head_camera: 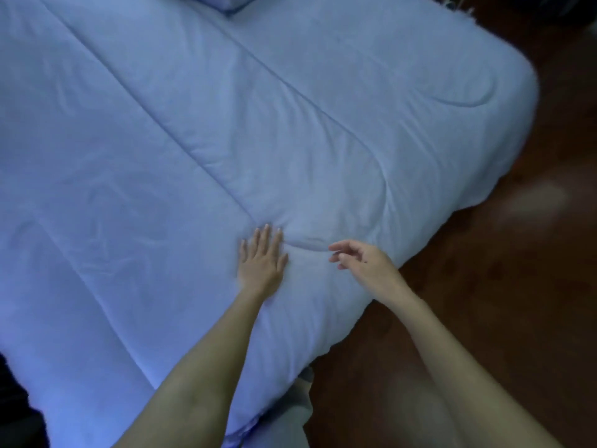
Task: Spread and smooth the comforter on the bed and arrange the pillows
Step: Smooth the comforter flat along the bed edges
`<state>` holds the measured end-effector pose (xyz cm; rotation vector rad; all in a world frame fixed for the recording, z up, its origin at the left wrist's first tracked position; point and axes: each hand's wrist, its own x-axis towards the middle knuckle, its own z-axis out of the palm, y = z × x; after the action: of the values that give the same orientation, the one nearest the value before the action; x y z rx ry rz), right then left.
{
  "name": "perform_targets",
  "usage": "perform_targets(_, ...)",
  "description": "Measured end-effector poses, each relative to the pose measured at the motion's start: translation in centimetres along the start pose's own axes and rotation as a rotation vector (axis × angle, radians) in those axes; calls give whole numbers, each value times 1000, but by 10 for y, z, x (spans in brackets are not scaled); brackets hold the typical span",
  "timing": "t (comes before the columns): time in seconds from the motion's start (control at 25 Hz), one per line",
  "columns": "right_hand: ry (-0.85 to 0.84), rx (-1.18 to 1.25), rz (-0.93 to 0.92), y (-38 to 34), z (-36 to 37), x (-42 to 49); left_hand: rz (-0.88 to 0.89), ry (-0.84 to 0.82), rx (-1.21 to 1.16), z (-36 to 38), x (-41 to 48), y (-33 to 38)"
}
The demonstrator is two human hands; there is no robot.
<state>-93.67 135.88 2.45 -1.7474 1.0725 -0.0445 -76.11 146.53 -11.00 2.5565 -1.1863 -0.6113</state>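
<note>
**Head view: comforter laid across the bed, one palm flat on it**

Head view is the only one I have. The pale blue comforter (226, 140) covers nearly the whole bed and fills most of the picture. Its stitched channels give me its long axis: they run on a diagonal from the far left down toward the near right, where they curve round just short of the edge. The right edge drops over the side of the mattress toward the dark wooden floor (533, 302), and the far right corner is rounded. Light creases show across the left half.

My left hand (261, 258) lies palm down on the comforter near its near right edge, fingers together and stretched out flat, pointing away from me, with the fabric puckered just beyond the fingertips. My right hand (358, 257) hovers just beside it to the right, loosely open, fingers curled toward the left hand and holding nothing; I cannot tell whether it touches the cloth. A short raised fold lies between the two hands.

At the far edge, one corner of a pillow (226, 2) in the same blue shows, the rest cut off by the frame. The left and near parts of the comforter also run out of view. The whole picture is soft and dim, so fine stitching is hard to make out.
</note>
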Motion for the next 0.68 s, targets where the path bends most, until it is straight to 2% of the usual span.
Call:
perform_targets(0.12, -77, -95, -83, -20, 33, 46, -323, 260, 74, 1, -46, -58)
perform_targets(0.2, -116, -174, -193, -40, 68, 68, -540, 359, 81, -3, -81, -93)
perform_targets(0.28, -225, -252, -362, -55, 108, 83, -767, 414, 45, -5, -109, -117)
perform_targets(0.36, -359, -437, -529, -50, 138, 96, -1065, 514, -47, -6, -126, -125)
perform_targets(0.44, -354, -724, -641, -20, 134, 120, -1289, 598, -134, -9, -127, -115)
perform_targets(0.52, -234, -874, -692, 22, 91, 154, -1276, 623, -112, -4, -106, -79)
perform_targets(0.6, -87, -877, -633, 65, 22, 193, -1055, 619, -43, 12, -58, -15)
perform_targets(0.68, -5, -882, -513, 103, -59, 231, -810, 589, -109, 33, 3, 72)
